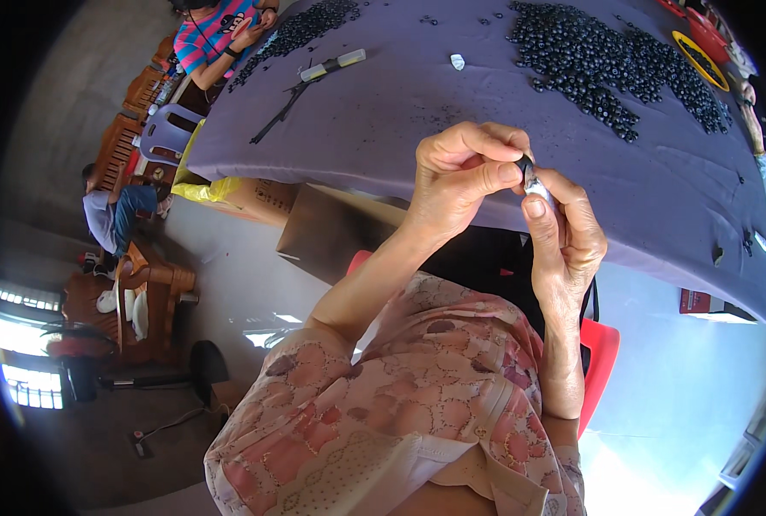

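Above the near edge of the purple-covered table, my two hands meet. My left hand (469,176) pinches a small black piece (524,162) between thumb and fingertips. Against that piece, my right hand (565,230) grips a small whitish item (536,186) between thumb and index finger; its kind is too small to make out. Both hands are closed at the fingertips. Farther off on the right lies a large spread of small, round, glossy black pieces (585,64).
The purple cloth (383,129) carries a glue-like tube with a dark stick (336,65) and a white scrap (458,62). A yellow-rimmed basin (701,62) stands far right. Another person in a striped shirt (220,39) works far left. Below the table is a cardboard box (331,232).
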A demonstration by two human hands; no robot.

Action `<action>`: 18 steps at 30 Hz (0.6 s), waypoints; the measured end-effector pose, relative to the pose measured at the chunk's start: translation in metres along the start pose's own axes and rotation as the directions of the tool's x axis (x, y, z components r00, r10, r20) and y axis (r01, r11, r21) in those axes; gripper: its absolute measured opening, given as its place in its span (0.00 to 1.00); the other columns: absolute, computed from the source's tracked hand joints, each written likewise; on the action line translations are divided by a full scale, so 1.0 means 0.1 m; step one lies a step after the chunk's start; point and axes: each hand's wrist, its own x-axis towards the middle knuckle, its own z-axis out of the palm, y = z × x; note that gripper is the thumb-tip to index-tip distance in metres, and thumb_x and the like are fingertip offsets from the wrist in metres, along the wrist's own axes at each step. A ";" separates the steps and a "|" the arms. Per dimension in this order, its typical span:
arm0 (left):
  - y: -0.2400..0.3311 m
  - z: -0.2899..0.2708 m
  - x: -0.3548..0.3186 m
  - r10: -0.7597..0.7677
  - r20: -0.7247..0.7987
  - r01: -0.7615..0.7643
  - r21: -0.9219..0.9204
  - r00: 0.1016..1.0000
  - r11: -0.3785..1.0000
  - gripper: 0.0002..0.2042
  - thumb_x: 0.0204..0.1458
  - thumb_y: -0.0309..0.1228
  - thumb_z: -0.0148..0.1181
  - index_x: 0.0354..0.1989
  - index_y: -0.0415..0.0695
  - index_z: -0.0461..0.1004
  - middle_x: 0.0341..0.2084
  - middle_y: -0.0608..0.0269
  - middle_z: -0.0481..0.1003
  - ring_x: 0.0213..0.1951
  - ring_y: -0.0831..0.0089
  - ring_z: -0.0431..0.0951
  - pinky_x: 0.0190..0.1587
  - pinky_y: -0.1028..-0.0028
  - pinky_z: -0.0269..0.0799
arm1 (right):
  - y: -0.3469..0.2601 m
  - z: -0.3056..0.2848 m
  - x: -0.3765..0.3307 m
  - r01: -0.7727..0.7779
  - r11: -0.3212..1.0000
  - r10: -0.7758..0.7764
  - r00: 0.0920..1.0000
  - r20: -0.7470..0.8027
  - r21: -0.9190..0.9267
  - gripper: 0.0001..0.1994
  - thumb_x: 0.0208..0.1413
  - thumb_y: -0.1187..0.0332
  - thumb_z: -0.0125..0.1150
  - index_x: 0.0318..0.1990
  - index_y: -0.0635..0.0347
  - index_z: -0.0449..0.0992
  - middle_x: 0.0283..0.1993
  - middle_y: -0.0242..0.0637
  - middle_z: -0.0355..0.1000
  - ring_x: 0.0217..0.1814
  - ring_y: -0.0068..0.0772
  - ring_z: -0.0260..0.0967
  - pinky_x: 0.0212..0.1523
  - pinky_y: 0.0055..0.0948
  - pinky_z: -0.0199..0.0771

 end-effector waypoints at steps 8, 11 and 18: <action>0.00 -0.02 0.01 0.014 0.011 -0.015 0.009 1.000 1.000 0.08 0.42 0.18 0.57 0.31 0.42 0.72 0.33 0.54 0.71 0.32 0.72 0.70 0.31 0.77 0.68 | 0.00 0.01 0.00 0.005 1.000 -0.005 1.000 0.003 -0.030 0.07 0.51 0.72 0.53 0.38 0.62 0.71 0.28 0.23 0.64 0.27 0.10 0.52 0.28 0.10 0.53; 0.00 -0.03 0.00 0.017 0.013 -0.017 -0.006 1.000 1.000 0.07 0.42 0.18 0.56 0.31 0.41 0.72 0.33 0.54 0.71 0.32 0.72 0.70 0.31 0.77 0.68 | -0.03 0.03 -0.01 -0.008 1.000 0.008 1.000 0.004 -0.018 0.07 0.51 0.72 0.53 0.38 0.62 0.71 0.28 0.23 0.64 0.28 0.11 0.53 0.29 0.11 0.54; 0.01 0.01 -0.02 0.006 0.003 -0.006 0.023 1.000 1.000 0.07 0.43 0.18 0.56 0.31 0.40 0.71 0.34 0.52 0.70 0.30 0.73 0.71 0.32 0.76 0.69 | -0.04 0.01 -0.01 -0.018 1.000 0.017 1.000 -0.005 -0.017 0.08 0.52 0.71 0.52 0.39 0.62 0.71 0.31 0.28 0.67 0.34 0.15 0.60 0.37 0.14 0.59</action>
